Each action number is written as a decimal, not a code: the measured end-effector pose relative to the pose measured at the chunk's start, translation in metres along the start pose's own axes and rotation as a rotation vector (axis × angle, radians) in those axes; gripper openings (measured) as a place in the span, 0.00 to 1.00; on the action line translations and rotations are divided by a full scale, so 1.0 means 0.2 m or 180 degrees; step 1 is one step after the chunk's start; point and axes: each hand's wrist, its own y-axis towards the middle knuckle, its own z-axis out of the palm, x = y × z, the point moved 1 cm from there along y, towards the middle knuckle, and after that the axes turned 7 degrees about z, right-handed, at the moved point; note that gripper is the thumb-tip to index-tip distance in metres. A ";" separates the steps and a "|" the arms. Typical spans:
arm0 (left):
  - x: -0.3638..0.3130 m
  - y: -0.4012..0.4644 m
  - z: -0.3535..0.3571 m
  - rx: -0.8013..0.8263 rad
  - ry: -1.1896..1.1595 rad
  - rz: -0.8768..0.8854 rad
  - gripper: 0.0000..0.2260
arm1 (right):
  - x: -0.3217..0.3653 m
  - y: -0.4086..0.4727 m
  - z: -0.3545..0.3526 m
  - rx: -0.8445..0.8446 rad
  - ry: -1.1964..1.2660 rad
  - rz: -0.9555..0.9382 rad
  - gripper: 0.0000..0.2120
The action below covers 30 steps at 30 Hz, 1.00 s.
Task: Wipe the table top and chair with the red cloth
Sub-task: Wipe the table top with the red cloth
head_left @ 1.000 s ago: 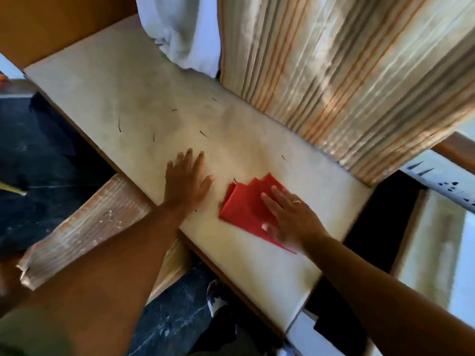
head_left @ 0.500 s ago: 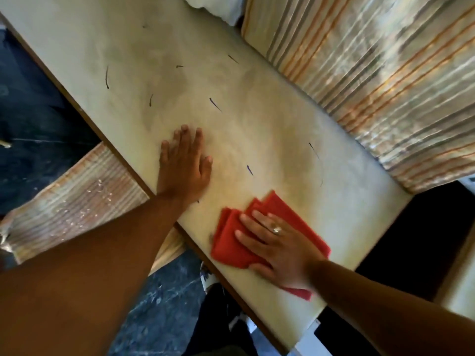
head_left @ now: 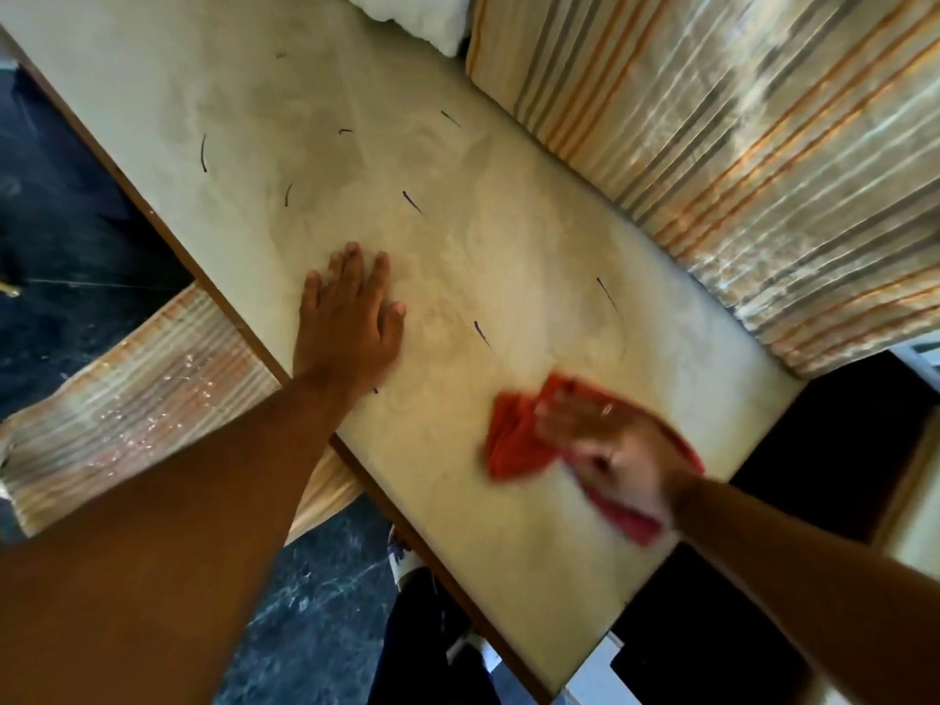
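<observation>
The red cloth [head_left: 513,442] lies on the pale table top [head_left: 356,119] near its right end. My right hand [head_left: 610,450] presses flat on the cloth and is blurred by motion. My left hand [head_left: 346,323] rests flat on the table near the front edge, fingers together, holding nothing. Dark pen marks are scattered over the table surface. A striped seat [head_left: 132,399], possibly the chair, sits under the table's front edge at the left.
A striped curtain [head_left: 737,145] hangs along the far side of the table. A white cloth [head_left: 417,17] lies at the table's far edge. Dark stone floor [head_left: 61,206] shows at the left and below.
My right hand has slid the red cloth toward the table's right end, away from the front edge. My left hand has stayed planted. The camera has tilted further over the table.
</observation>
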 end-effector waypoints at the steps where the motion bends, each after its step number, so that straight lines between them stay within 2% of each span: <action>1: 0.00 0.00 0.00 -0.0003 0.0003 -0.0014 0.29 | -0.09 0.08 -0.06 -0.0304 0.0029 0.0563 0.18; 3: 0.00 0.00 0.00 0.0020 0.0011 -0.0047 0.29 | -0.07 0.18 -0.05 -0.0685 0.0177 0.1455 0.22; 4: 0.00 0.00 -0.01 0.0033 0.0020 -0.0062 0.29 | 0.04 0.17 0.03 -0.0666 0.0223 0.1474 0.21; 5: -0.01 0.00 -0.01 0.0043 0.0031 -0.0065 0.29 | 0.17 0.12 0.14 -0.0493 0.0245 0.1133 0.20; 7: -0.01 0.00 -0.02 0.0065 0.0030 -0.0050 0.29 | 0.40 -0.05 0.30 0.0082 0.0355 0.0061 0.17; 9: -0.01 0.00 -0.02 0.0062 -0.0001 -0.0023 0.28 | 0.36 -0.11 0.27 0.0435 0.0585 -0.0431 0.15; 10: -0.01 0.00 -0.02 0.0050 -0.0013 -0.0018 0.28 | 0.27 -0.09 0.20 0.0420 0.0576 -0.0426 0.15; 11: 0.00 0.00 -0.02 0.0039 -0.0017 -0.0017 0.28 | 0.17 -0.04 0.13 0.0271 0.0510 -0.0178 0.16; 14: 0.01 0.01 -0.02 0.0060 -0.0038 -0.0049 0.29 | -0.15 0.11 -0.09 -0.0522 0.0273 0.1201 0.23; 16: 0.00 0.01 -0.02 0.0071 -0.0053 -0.0033 0.29 | -0.15 0.18 -0.08 -0.0826 0.0005 0.1882 0.22; 17: 0.00 0.01 -0.02 0.0069 -0.0072 -0.0037 0.29 | -0.08 0.19 -0.01 -0.0829 -0.0252 0.1993 0.22; 18: 0.00 0.01 -0.03 0.0065 -0.0098 -0.0055 0.29 | 0.02 0.19 0.08 -0.0693 -0.0552 0.1869 0.24; 20: -0.01 0.01 -0.04 0.0070 -0.0111 -0.0068 0.29 | 0.17 0.13 0.21 -0.0157 -0.0945 0.1054 0.27; 23: -0.02 0.01 -0.05 0.0107 -0.0100 -0.0036 0.29 | 0.09 0.20 0.16 0.0347 -0.0856 0.0231 0.26; 25: -0.02 0.01 -0.04 0.0115 -0.0096 -0.0049 0.29 | -0.03 0.38 0.09 0.0139 -0.0802 0.0218 0.24; 28: -0.01 0.01 -0.03 0.0152 -0.0086 -0.0063 0.29 | -0.08 0.75 0.03 -0.0305 -0.0643 0.0932 0.22; 30: -0.01 0.01 -0.03 0.0167 -0.0084 -0.0079 0.29 | 0.00 0.81 0.08 -0.0368 -0.0483 0.1007 0.21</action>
